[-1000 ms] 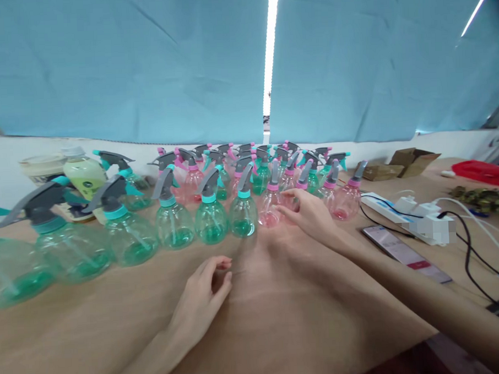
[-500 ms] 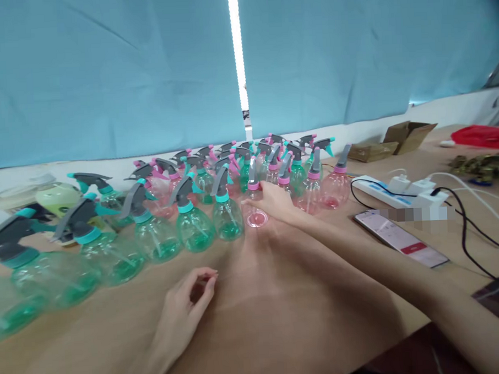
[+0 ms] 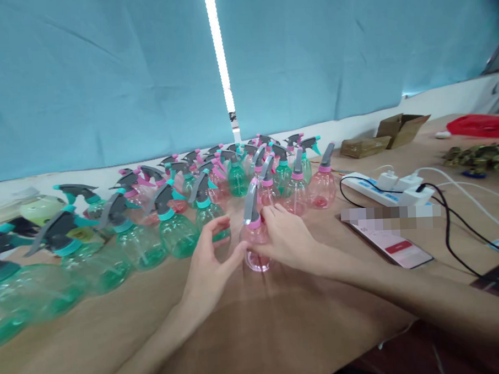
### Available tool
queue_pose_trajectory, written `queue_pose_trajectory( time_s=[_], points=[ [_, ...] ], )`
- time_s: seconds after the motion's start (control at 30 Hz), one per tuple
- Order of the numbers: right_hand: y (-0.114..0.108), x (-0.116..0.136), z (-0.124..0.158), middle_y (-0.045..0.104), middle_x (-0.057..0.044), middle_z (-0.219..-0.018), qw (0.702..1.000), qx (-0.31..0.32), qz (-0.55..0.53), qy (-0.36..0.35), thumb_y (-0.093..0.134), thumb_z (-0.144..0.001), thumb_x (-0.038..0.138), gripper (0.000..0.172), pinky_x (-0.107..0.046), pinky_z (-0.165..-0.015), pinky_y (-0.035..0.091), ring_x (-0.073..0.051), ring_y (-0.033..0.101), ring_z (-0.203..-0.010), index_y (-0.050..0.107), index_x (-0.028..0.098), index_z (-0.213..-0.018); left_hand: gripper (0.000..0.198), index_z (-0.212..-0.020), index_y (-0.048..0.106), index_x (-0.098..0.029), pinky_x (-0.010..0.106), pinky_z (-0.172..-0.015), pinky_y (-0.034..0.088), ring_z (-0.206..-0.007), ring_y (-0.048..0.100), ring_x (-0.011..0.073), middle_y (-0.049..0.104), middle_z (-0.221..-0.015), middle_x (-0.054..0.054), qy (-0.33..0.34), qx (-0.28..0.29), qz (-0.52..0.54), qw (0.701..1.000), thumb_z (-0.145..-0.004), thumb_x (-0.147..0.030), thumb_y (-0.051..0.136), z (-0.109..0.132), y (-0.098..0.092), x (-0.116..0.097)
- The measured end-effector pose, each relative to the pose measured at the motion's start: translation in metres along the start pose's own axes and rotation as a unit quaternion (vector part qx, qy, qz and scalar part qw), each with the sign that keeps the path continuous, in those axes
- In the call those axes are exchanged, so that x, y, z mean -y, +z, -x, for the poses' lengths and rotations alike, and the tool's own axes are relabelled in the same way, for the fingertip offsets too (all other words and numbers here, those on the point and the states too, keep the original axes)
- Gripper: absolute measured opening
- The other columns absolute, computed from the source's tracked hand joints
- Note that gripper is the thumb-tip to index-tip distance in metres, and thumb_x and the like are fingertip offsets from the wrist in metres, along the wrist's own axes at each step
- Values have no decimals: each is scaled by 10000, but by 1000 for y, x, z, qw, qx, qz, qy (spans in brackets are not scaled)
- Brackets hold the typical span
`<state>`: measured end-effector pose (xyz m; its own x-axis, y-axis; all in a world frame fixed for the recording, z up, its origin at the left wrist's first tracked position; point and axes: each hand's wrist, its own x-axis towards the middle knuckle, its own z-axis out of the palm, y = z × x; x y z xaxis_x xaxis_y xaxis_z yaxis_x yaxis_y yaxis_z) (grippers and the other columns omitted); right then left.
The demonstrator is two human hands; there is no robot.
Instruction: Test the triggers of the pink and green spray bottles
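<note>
A clear pink spray bottle [image 3: 258,261] with a grey trigger head and pink collar is in front of me, lifted or tilted slightly; I cannot tell if its base touches the table. My right hand [image 3: 288,236] is closed around its right side, thumb across the front. Just left of the bottle, my left hand [image 3: 211,257] is open, thumb and fingers apart, with nothing in it. Beyond its fingertips stands a green spray bottle [image 3: 209,213] with a turquoise collar. Pink spray bottles, one of them at the right end [image 3: 323,188], stand behind my right hand.
Several green spray bottles [image 3: 138,247] line the left side, with more pink and green ones behind. On the right lie a phone [image 3: 386,241], a power strip [image 3: 371,190] with chargers and cables, an open cardboard box [image 3: 402,129] and a red item [image 3: 478,126].
My right hand has drawn the pink spray bottle toward me, out of the row. My left hand has moved forward and right, its fingers spreading beside the bottle.
</note>
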<state>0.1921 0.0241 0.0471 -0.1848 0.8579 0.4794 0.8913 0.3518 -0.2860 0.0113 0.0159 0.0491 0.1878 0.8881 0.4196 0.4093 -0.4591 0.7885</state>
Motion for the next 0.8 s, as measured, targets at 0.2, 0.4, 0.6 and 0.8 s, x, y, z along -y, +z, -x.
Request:
queue_pose_trajectory(
  time_s=[0.2,0.4,0.6,0.8],
  points=[
    [5,6,31,667,-60,-1024,971,45,-226,-70,649,-798,451,367,-374,-731,521,-247,646,-898,549,220,-1065,511,-1298,461,-223,434,-926,518,-1065,633,256,621,-1202,82,26,63,26,997,-832,-332,641,-17,24,-36],
    [18,18,40,654,-71,-1101,936,11,-347,-62,683,-773,503,507,-366,-757,542,-227,651,-917,504,224,-1157,343,-1202,557,-221,382,-954,494,-1145,592,246,658,-1143,48,57,55,31,996,-875,-313,605,-14,25,-35],
    [36,18,36,642,-134,-1156,936,21,-345,-69,725,-692,618,739,-445,-862,524,-289,639,-998,482,169,-1227,258,-1098,617,-223,337,-863,522,-943,649,195,684,-991,3,49,47,30,997,-855,-219,528,-20,11,-16],
    [42,-13,32,573,-160,-1334,921,120,-335,-156,664,-808,560,738,-471,-1026,436,-293,545,-1233,399,172,-1377,113,-807,587,-252,297,-556,464,-572,532,158,567,-649,-36,62,24,-10,998,-784,-237,478,-23,3,-8]
  ],
)
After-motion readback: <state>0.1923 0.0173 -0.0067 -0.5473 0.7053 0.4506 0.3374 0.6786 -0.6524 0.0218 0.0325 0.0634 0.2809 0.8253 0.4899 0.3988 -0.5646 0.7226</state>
